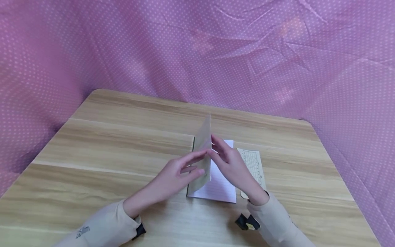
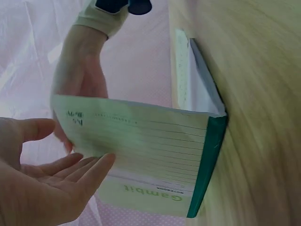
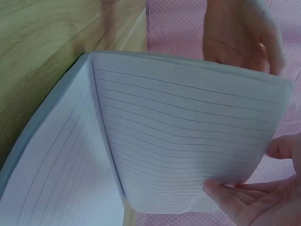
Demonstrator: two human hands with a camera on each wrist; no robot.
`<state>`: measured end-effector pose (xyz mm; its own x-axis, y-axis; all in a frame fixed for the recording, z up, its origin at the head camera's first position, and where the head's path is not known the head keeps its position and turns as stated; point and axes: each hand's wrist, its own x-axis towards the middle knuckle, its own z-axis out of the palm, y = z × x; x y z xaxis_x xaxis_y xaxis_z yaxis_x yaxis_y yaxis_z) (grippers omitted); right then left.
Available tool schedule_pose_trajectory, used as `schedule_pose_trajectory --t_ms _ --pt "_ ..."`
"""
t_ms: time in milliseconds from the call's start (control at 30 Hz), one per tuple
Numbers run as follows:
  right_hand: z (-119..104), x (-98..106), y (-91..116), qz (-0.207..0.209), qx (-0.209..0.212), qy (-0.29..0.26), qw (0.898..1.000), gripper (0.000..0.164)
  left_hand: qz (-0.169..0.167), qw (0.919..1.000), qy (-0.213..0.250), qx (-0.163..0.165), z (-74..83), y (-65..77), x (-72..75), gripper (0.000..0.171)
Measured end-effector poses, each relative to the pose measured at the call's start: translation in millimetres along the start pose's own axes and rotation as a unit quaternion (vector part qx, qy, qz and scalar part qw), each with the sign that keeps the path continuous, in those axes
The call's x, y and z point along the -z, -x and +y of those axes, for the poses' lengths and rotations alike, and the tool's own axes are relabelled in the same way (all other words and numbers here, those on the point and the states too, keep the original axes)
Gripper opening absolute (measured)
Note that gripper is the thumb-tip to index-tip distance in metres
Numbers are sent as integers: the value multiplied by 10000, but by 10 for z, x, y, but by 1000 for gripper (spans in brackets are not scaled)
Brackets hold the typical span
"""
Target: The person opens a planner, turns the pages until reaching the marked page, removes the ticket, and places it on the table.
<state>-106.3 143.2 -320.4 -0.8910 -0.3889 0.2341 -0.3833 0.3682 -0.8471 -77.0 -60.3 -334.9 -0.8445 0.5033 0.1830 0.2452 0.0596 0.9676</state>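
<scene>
A lined notebook (image 1: 220, 183) lies on the table with its front part raised upright. Its pale cover (image 2: 155, 136) reads "Gambit" and joins a green spine (image 2: 208, 165). My left hand (image 1: 172, 178) is at the outer side of the cover, with fairly straight fingers touching it and the thumb apart. On the inner side, my right hand (image 1: 229, 164) rests its extended fingers against the raised lined page (image 3: 183, 132), near the free edge. Its thumb (image 3: 284, 147) stands off from the fingers. The two hands face each other across the raised leaves.
A pale printed card with a grid (image 1: 252, 164) lies on the table right of the notebook, partly under the right wrist. The wooden table (image 1: 108, 147) is bordered by a pink dotted curtain (image 1: 172, 51). Dark wrist devices (image 1: 247, 222) show at the sleeves.
</scene>
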Motion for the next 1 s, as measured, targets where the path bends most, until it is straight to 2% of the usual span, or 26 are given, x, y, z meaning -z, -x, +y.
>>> schedule_pose_trajectory --t_ms 133,233,300,400,500,600,800,900,1000 --pt "24 34 21 100 -20 122 9999 50 -293 9986 -385 236 -80 6 -13 50" --pt "56 52 50 153 -31 258 9995 54 -455 9913 -1164 413 -162 10 -17 49" --pt "86 65 80 193 18 415 9989 57 -557 9802 -1823 535 -218 9 -21 49" --pt "138 89 138 317 79 722 9969 62 -754 9560 -2737 737 -296 12 -32 52" --pt "198 107 200 449 29 1138 9925 67 -962 9321 -3382 868 -342 20 -46 55" --pt "271 108 269 528 -122 1716 9837 73 -1092 9131 -3820 919 -364 29 -65 56" --pt "385 53 413 208 -542 2846 9569 80 -1330 8847 -4390 829 -378 50 -92 60" --pt "416 27 474 -36 -821 3005 9502 83 -1394 8745 -4590 718 -391 62 -101 61" --pt "435 14 527 -180 -1018 3003 9482 84 -1404 8697 -4685 668 -407 68 -110 61"
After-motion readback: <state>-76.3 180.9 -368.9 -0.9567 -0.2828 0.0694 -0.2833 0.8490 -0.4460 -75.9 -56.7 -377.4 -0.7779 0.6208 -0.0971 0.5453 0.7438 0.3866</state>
